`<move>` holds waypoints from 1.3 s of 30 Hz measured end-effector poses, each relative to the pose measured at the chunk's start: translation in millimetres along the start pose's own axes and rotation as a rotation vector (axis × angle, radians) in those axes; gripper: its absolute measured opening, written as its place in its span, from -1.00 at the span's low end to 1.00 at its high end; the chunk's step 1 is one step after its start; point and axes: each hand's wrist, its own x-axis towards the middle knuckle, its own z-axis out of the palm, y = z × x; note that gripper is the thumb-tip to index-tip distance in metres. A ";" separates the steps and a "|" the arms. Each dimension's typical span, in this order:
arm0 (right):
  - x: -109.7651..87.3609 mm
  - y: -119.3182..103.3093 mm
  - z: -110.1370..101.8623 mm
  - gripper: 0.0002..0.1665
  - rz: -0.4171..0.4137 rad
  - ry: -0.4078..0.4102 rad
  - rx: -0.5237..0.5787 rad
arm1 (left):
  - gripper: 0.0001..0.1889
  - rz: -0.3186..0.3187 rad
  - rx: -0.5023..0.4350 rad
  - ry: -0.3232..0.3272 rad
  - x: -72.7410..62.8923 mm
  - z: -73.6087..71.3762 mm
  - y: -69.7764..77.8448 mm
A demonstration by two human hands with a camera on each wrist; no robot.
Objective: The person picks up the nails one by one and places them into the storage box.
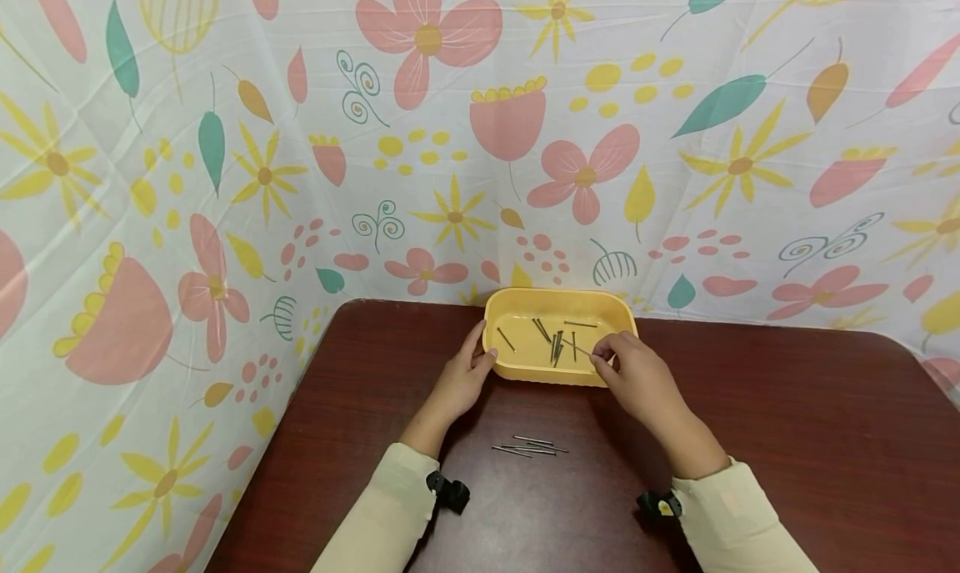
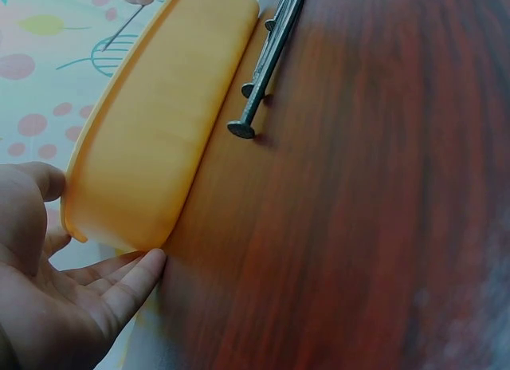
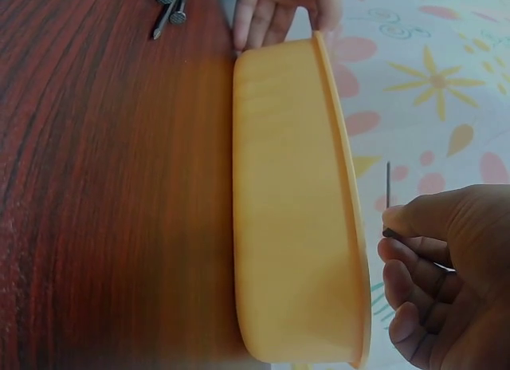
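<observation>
Head view: a yellow tray [image 1: 551, 378] is sitting at centre frame on a dark red table [image 1: 795, 439], nails [image 1: 557, 346] lying inside. The left hand [image 1: 456, 381] is gripping the tray's left end; the right hand [image 1: 645, 377] is pinching a single nail [image 1: 583, 353] over the tray's right part. Loose nails [image 1: 543, 446] are lying lower centre. Floral cloth [image 1: 600, 47] is hanging behind.

Left wrist view: digits of the left hand, lower left, are touching rim and base edge.

Right wrist view: the single nail is pointing upward at right of frame, thumb and finger holding its head end.
</observation>
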 end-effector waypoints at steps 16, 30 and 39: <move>0.2 1.5 3.7 -0.85 0.006 0.023 -0.002 | -0.32 -0.006 -0.011 -0.004 0.1 -0.5 0.5; -3.0 4.2 8.2 -0.59 -0.011 0.069 0.014 | -0.32 -0.003 -0.006 -0.002 0.8 0.0 -1.4; -3.4 4.4 8.2 -0.58 0.012 0.063 0.030 | -0.34 0.000 -0.007 -0.003 1.3 0.3 -2.3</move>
